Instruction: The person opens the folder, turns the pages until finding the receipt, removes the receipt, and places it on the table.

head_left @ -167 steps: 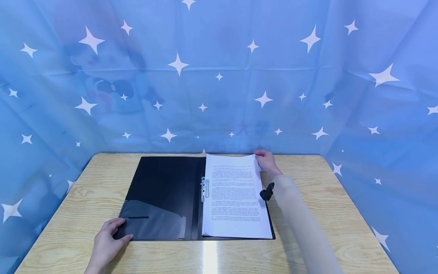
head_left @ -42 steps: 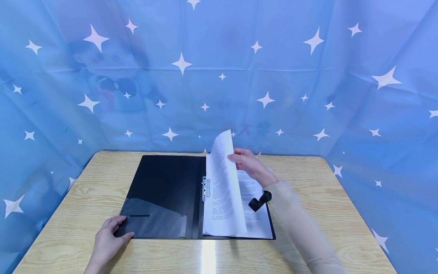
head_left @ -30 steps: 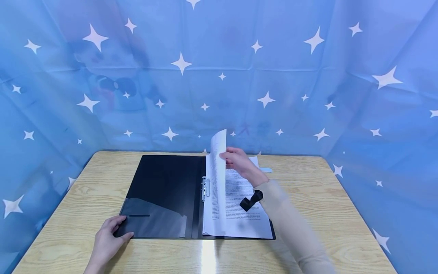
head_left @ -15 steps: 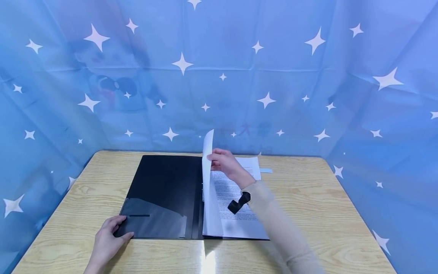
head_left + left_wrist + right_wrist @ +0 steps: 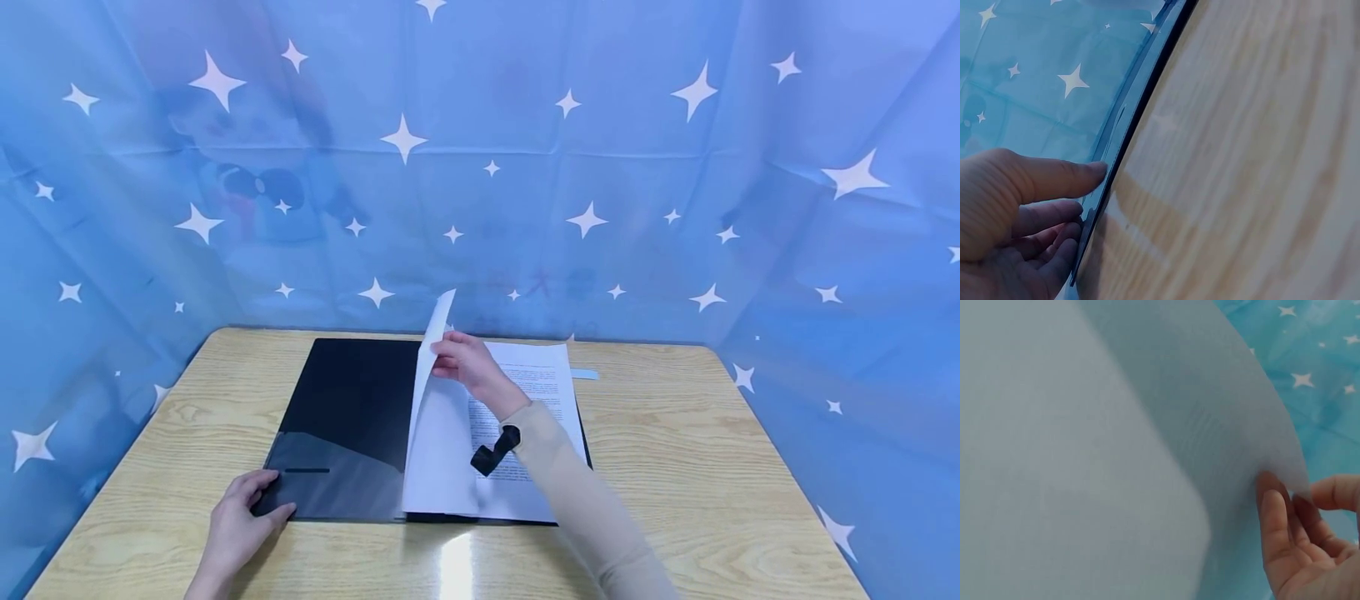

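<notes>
A black folder (image 5: pixel 352 392) lies spread out on the wooden table, its left cover bare apart from a clear pocket (image 5: pixel 330 475). My left hand (image 5: pixel 242 521) grips that cover's near left corner, thumb along the near edge; the left wrist view shows the thumb (image 5: pixel 1063 178) on the rim and curled fingers beside it. With my right hand (image 5: pixel 468 367) I pinch the far free edge of a white sheet (image 5: pixel 442 454), which stands curved up over the spine. In the right wrist view the sheet's blank side (image 5: pixel 1085 456) fills much of the picture. Printed pages (image 5: pixel 536 375) lie underneath. The sheet hides the metal clip.
A light blue tab (image 5: pixel 585 374) sticks out past the pages' right edge. Bare wood of the table (image 5: pixel 690 450) extends to the right. A blue curtain with white stars (image 5: pixel 510 192) hangs behind and on both sides.
My right hand has lifted the sheet from the right-hand stack and swung it leftward past the spine, uncovering printed pages and the blue tab. My left hand keeps its place at the corner.
</notes>
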A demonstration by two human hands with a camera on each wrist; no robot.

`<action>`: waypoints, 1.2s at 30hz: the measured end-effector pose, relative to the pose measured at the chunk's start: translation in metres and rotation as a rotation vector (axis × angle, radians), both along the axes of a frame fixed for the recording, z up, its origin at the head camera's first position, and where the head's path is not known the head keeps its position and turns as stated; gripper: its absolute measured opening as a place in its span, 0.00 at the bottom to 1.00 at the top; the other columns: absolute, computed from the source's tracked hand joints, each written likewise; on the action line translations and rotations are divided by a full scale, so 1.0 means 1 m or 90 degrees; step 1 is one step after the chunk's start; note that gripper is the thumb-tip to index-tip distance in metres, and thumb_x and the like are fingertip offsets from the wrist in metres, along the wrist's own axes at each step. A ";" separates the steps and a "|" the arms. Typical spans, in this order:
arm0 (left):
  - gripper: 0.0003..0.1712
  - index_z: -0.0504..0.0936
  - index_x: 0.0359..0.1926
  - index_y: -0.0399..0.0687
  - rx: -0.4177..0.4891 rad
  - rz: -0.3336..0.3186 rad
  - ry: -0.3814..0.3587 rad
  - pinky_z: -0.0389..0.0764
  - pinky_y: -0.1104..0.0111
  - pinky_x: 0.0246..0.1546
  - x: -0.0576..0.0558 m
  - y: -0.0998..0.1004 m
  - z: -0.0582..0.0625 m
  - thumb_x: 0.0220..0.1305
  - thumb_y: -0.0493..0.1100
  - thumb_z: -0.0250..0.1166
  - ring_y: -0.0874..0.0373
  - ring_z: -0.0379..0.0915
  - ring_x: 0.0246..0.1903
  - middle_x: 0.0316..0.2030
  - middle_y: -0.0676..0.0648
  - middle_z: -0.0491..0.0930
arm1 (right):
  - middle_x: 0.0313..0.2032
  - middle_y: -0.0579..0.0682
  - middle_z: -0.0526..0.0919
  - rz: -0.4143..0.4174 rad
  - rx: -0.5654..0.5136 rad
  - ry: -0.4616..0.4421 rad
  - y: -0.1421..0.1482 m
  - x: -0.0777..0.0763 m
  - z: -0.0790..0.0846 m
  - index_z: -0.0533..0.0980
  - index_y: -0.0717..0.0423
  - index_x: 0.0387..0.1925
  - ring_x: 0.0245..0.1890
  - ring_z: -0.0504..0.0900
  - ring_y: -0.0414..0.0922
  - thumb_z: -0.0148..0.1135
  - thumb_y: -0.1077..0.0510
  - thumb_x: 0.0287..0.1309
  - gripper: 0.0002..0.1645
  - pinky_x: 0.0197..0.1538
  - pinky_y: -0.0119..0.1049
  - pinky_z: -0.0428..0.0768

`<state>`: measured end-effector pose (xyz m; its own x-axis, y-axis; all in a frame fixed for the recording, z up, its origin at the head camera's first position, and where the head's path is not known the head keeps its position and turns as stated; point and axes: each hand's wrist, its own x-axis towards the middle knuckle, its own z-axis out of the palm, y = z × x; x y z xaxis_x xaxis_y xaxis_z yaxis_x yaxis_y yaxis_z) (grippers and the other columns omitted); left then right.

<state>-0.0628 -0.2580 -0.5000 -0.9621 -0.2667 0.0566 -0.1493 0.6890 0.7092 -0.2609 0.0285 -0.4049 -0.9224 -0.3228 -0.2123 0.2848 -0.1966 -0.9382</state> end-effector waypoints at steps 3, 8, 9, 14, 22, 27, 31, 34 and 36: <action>0.26 0.75 0.51 0.28 -0.004 0.009 0.002 0.69 0.54 0.51 -0.001 0.001 0.000 0.51 0.37 0.69 0.39 0.67 0.53 0.52 0.32 0.70 | 0.27 0.48 0.80 -0.003 0.007 0.001 -0.006 0.001 -0.002 0.72 0.61 0.37 0.24 0.79 0.40 0.57 0.66 0.57 0.06 0.31 0.30 0.79; 0.25 0.75 0.50 0.27 -0.007 0.008 -0.004 0.71 0.52 0.50 -0.002 0.002 0.003 0.56 0.42 0.67 0.38 0.68 0.52 0.52 0.30 0.69 | 0.27 0.49 0.80 -0.005 0.007 -0.001 -0.016 0.003 -0.006 0.73 0.63 0.38 0.25 0.79 0.40 0.57 0.66 0.58 0.06 0.31 0.30 0.79; 0.25 0.76 0.50 0.27 -0.009 0.007 0.000 0.71 0.51 0.50 -0.002 0.003 0.004 0.56 0.42 0.67 0.38 0.69 0.51 0.51 0.30 0.70 | 0.27 0.49 0.80 -0.005 0.004 -0.003 -0.017 0.003 -0.007 0.73 0.64 0.38 0.25 0.79 0.41 0.57 0.66 0.58 0.06 0.31 0.30 0.79; 0.22 0.78 0.47 0.28 -0.033 0.014 0.039 0.74 0.53 0.43 -0.005 0.009 0.010 0.55 0.40 0.67 0.42 0.73 0.44 0.45 0.32 0.75 | 0.25 0.49 0.80 -0.010 -0.011 -0.005 -0.024 0.005 -0.009 0.72 0.63 0.36 0.24 0.79 0.40 0.57 0.66 0.58 0.04 0.30 0.29 0.79; 0.20 0.78 0.48 0.31 0.037 -0.009 0.082 0.79 0.60 0.40 -0.010 0.028 0.029 0.59 0.41 0.65 0.44 0.76 0.41 0.45 0.34 0.77 | 0.23 0.48 0.79 -0.021 -0.028 -0.005 -0.034 0.008 -0.013 0.72 0.58 0.28 0.23 0.79 0.39 0.56 0.68 0.58 0.05 0.29 0.28 0.78; 0.16 0.81 0.44 0.34 0.062 -0.041 0.167 0.79 0.72 0.32 -0.019 0.040 0.026 0.61 0.43 0.63 0.61 0.78 0.35 0.38 0.43 0.82 | 0.22 0.49 0.79 -0.026 -0.029 -0.012 -0.041 0.010 -0.016 0.72 0.58 0.28 0.23 0.79 0.39 0.56 0.68 0.58 0.05 0.29 0.27 0.78; 0.16 0.82 0.44 0.38 0.068 -0.054 0.162 0.80 0.69 0.29 -0.022 0.051 0.033 0.63 0.47 0.61 0.67 0.76 0.34 0.36 0.48 0.82 | 0.23 0.49 0.78 -0.027 -0.023 -0.015 -0.046 0.011 -0.019 0.72 0.59 0.29 0.23 0.79 0.40 0.56 0.67 0.58 0.04 0.29 0.27 0.78; 0.15 0.82 0.44 0.38 0.100 -0.058 0.139 0.79 0.68 0.32 -0.018 0.063 0.053 0.63 0.45 0.61 0.61 0.78 0.35 0.36 0.47 0.83 | 0.23 0.50 0.78 -0.027 -0.012 -0.018 -0.049 0.011 -0.022 0.72 0.59 0.30 0.24 0.79 0.40 0.57 0.67 0.58 0.03 0.29 0.27 0.78; 0.15 0.82 0.43 0.37 0.118 -0.068 0.127 0.78 0.72 0.35 -0.016 0.069 0.061 0.62 0.44 0.63 0.60 0.78 0.35 0.36 0.46 0.83 | 0.23 0.50 0.78 -0.028 -0.006 -0.019 -0.050 0.012 -0.024 0.72 0.60 0.30 0.23 0.79 0.40 0.57 0.66 0.58 0.03 0.29 0.27 0.78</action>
<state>-0.0792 -0.1891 -0.4390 -0.9602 -0.1880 0.2068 0.0718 0.5493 0.8325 -0.2492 -0.0217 -0.4288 -0.9287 -0.2844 -0.2378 0.3042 -0.2179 -0.9273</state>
